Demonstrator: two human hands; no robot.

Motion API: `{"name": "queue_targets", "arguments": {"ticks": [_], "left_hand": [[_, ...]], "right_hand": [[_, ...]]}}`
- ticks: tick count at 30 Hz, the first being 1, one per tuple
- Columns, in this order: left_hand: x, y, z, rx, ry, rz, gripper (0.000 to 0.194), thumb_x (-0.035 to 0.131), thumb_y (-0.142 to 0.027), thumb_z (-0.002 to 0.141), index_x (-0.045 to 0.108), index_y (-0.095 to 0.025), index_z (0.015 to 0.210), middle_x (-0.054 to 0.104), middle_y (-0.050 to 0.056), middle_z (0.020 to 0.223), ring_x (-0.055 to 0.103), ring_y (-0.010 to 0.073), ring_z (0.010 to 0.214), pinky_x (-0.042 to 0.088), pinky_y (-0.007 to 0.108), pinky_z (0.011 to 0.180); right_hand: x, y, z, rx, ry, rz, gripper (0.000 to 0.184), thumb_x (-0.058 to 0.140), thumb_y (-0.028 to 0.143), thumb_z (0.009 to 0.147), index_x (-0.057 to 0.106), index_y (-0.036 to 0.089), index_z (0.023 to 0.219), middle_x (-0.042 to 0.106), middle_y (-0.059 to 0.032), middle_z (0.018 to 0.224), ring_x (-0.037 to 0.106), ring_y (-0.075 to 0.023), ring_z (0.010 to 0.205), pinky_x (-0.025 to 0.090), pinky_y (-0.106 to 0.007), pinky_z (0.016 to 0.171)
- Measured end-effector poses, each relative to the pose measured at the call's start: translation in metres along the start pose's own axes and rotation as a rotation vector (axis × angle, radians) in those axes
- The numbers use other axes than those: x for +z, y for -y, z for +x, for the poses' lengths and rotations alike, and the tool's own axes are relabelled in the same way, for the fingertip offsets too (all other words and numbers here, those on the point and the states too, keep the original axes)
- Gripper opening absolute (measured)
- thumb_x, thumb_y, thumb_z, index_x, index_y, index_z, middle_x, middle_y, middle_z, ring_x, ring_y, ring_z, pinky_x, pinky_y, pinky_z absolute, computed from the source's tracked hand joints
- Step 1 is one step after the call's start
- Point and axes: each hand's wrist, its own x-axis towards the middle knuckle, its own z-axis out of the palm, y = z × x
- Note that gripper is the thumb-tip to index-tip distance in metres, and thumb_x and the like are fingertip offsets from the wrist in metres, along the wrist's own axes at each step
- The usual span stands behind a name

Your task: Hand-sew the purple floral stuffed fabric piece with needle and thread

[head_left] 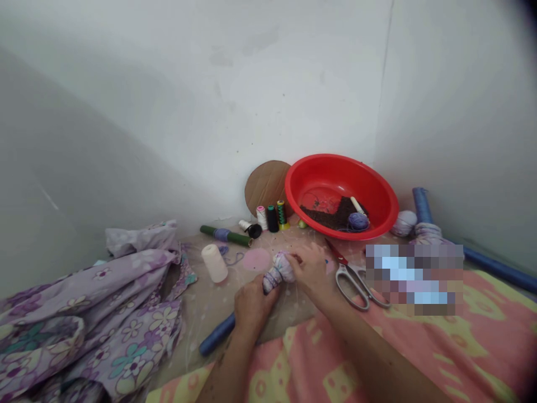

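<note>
My left hand (250, 302) is closed round a blue stick (216, 336) just below its padded end. That end is a round bundle of floral cloth (281, 266), bound at the neck with thread. From the right, the bent fingers of my right hand (311, 268) press on the bundle; any thread between them is too small to make out. Scissors (356, 285) with grey handles lie just right of my right hand. Left of the bundle stands a white cone of thread (215, 263), slightly tilted. Purple yarn (234, 258) trails beside it.
A red basin (390, 212) leans by the wall, holding dark material and purple yarn (358, 221). Thread spools (272, 219), a green tube (235, 238) and a cardboard disc (266, 182) are behind. Floral cloth (126, 336) lies left. A blue stick (499, 266) lies right; one patch is blurred.
</note>
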Motion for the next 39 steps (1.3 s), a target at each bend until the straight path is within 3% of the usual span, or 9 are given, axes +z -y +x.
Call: {"name": "queue_targets", "arguments": {"ticks": [3, 8, 14, 18, 23, 26, 29, 34, 39], "left_hand": [[0.0, 0.001, 0.0, 0.003, -0.002, -0.001, 0.049, 0.031, -0.059, 0.072, 0.052, -0.025, 0.099, 0.061, 0.005, 0.083, 0.055, 0.0182, 0.077, 0.033, 0.025, 0.06], [0.001, 0.002, 0.001, 0.017, -0.005, -0.018, 0.046, 0.032, -0.058, 0.072, 0.052, -0.026, 0.098, 0.062, 0.004, 0.082, 0.055, 0.0184, 0.075, 0.032, 0.025, 0.058], [0.002, 0.002, 0.0, 0.033, -0.032, -0.027, 0.046, 0.033, -0.058, 0.072, 0.053, -0.026, 0.098, 0.062, 0.004, 0.081, 0.055, 0.0183, 0.075, 0.032, 0.025, 0.058], [0.0, 0.001, -0.001, 0.015, -0.016, -0.033, 0.045, 0.034, -0.058, 0.071, 0.053, -0.027, 0.098, 0.062, 0.003, 0.083, 0.055, 0.0178, 0.076, 0.032, 0.024, 0.059], [-0.001, 0.003, 0.001, 0.004, -0.044, -0.024, 0.043, 0.038, -0.057, 0.07, 0.052, -0.028, 0.098, 0.062, 0.003, 0.083, 0.055, 0.0181, 0.077, 0.032, 0.024, 0.06], [-0.001, 0.004, 0.003, -0.038, -0.071, 0.003, 0.044, 0.038, -0.057, 0.07, 0.051, -0.028, 0.1, 0.062, 0.003, 0.084, 0.055, 0.0189, 0.077, 0.032, 0.025, 0.06], [-0.001, 0.004, 0.004, -0.051, -0.083, 0.011, 0.046, 0.039, -0.057, 0.07, 0.05, -0.028, 0.103, 0.062, 0.004, 0.085, 0.055, 0.019, 0.077, 0.032, 0.025, 0.06], [-0.001, 0.005, 0.004, -0.032, -0.055, -0.007, 0.044, 0.036, -0.057, 0.071, 0.051, -0.028, 0.102, 0.062, 0.004, 0.086, 0.055, 0.0185, 0.078, 0.032, 0.024, 0.06], [-0.003, 0.006, 0.003, -0.035, -0.034, -0.012, 0.038, 0.044, -0.049, 0.07, 0.051, -0.028, 0.101, 0.061, 0.003, 0.09, 0.054, 0.0178, 0.083, 0.032, 0.023, 0.063]], "right_hand": [[-0.003, -0.011, 0.003, 0.117, -0.122, 0.012, 0.018, 0.046, 0.028, 0.075, 0.054, 0.019, 0.061, 0.054, -0.0011, 0.064, 0.039, -0.0162, 0.068, 0.024, -0.029, 0.066], [-0.006, -0.024, 0.009, 0.193, -0.259, 0.004, 0.02, 0.045, 0.032, 0.075, 0.054, 0.018, 0.063, 0.053, -0.001, 0.061, 0.039, -0.0164, 0.067, 0.024, -0.029, 0.065], [-0.007, -0.027, 0.011, 0.193, -0.287, 0.008, 0.023, 0.045, 0.035, 0.075, 0.055, 0.018, 0.063, 0.054, -0.0014, 0.062, 0.04, -0.0165, 0.068, 0.024, -0.029, 0.067], [-0.008, -0.029, 0.012, 0.278, -0.331, 0.021, 0.023, 0.045, 0.035, 0.074, 0.057, 0.018, 0.065, 0.054, -0.0021, 0.061, 0.041, -0.0172, 0.068, 0.025, -0.03, 0.067], [-0.007, -0.025, 0.012, 0.38, -0.389, 0.129, 0.025, 0.039, 0.031, 0.076, 0.056, 0.016, 0.085, 0.055, -0.0055, 0.072, 0.044, -0.0182, 0.07, 0.03, -0.029, 0.066], [-0.003, -0.015, 0.007, 0.345, -0.304, 0.248, 0.027, 0.033, 0.029, 0.078, 0.054, 0.016, 0.088, 0.056, -0.0065, 0.079, 0.047, -0.0171, 0.073, 0.033, -0.028, 0.066], [0.001, -0.003, 0.001, 0.252, -0.104, 0.324, 0.025, 0.033, 0.027, 0.079, 0.056, 0.017, 0.083, 0.059, -0.0051, 0.078, 0.051, -0.0149, 0.071, 0.035, -0.025, 0.064], [0.01, 0.01, -0.01, 0.119, 0.348, 0.206, 0.016, 0.047, 0.027, 0.072, 0.061, 0.022, 0.072, 0.062, -0.0006, 0.067, 0.054, -0.0132, 0.063, 0.034, -0.022, 0.055], [0.024, 0.014, -0.021, 0.135, 0.552, 0.096, 0.013, 0.052, 0.022, 0.066, 0.064, 0.023, 0.068, 0.063, -0.0007, 0.063, 0.054, -0.014, 0.061, 0.032, -0.022, 0.05]]}}
